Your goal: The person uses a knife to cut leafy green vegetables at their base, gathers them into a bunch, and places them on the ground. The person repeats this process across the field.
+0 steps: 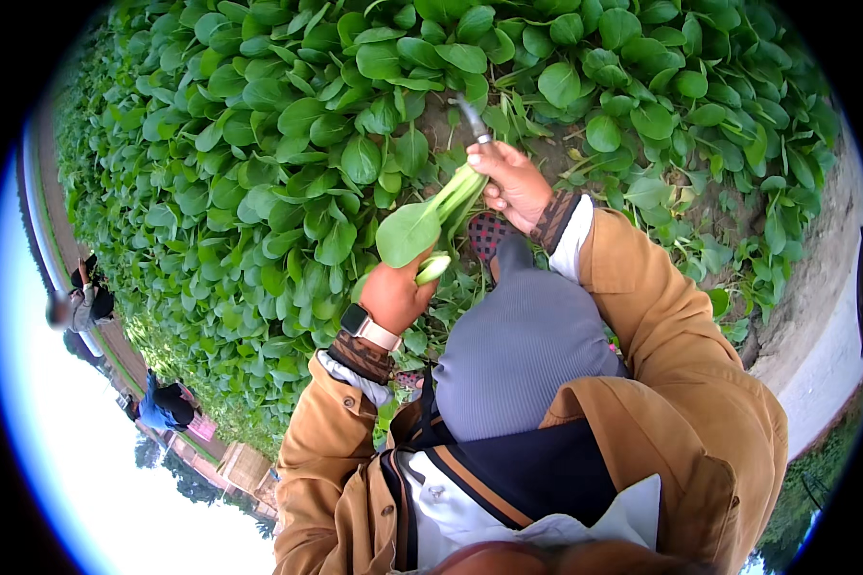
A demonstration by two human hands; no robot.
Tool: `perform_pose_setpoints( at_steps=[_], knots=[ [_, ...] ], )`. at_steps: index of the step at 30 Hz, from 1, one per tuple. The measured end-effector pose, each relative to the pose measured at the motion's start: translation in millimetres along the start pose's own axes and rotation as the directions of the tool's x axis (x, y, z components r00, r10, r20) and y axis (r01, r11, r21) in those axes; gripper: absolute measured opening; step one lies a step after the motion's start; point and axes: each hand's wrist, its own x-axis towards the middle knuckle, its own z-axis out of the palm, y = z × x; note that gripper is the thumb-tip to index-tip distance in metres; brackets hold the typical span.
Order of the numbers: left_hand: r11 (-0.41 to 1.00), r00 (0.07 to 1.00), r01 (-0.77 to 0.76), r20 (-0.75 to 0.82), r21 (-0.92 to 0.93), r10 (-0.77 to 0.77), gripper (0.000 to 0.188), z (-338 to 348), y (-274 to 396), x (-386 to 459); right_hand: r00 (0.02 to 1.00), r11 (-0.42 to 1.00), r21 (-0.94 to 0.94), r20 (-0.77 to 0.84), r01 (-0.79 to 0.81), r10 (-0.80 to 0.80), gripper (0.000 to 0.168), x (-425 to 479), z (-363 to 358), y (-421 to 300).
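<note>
My left hand [397, 293], with a smartwatch [368, 327] on its wrist, is closed around a leafy green plant. The plant's pale cut base [433, 268] sticks out by the thumb. Above it, green stalks [459, 192] with a broad leaf [408, 234] run between my two hands. My right hand [516, 185] grips a small knife [472, 118], its blade pointing away from me and slightly blurred. The fingers of that hand also touch the upper ends of the stalks. Whether stalks and base belong to one plant is hidden by my left hand.
Dense leafy greens [273, 165] grow ahead and to the left. Bare soil [546, 154] with low weeds lies around my checkered shoe [489, 237]. A pale path [823, 381] runs along the right. Two people, one in grey [84, 305] and one in blue [160, 406], are at the far left.
</note>
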Motion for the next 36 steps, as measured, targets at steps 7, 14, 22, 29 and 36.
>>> perform_pose_setpoints(
  at_steps=[7,14,22,29,36],
  knots=[
    [0.965,0.921,-0.111,-0.389,-0.239,0.009,0.04,-22,18,8,0.941,0.833,-0.452,0.044,0.319,-0.336,0.045,-12,24,-8],
    [0.93,0.989,0.031,-0.122,-0.365,-0.081,0.091,-10,20,60,0.991,1.0,-0.004,0.129,-0.026,0.026,0.025,-10,26,-11],
    [0.828,0.978,0.089,0.205,-0.553,0.032,0.084,-16,-8,74,0.979,0.903,-0.385,0.146,0.189,-0.142,0.021,-8,13,-15],
    [0.948,0.971,0.055,0.237,-0.313,0.022,0.094,-30,12,90,0.964,0.901,-0.433,0.236,-0.01,0.124,0.025,-17,-4,-35],
    [0.73,0.979,-0.201,0.108,0.653,0.173,0.027,-24,42,147,0.963,0.908,-0.414,-0.218,0.056,-0.158,0.016,-28,-40,-10]
  ],
)
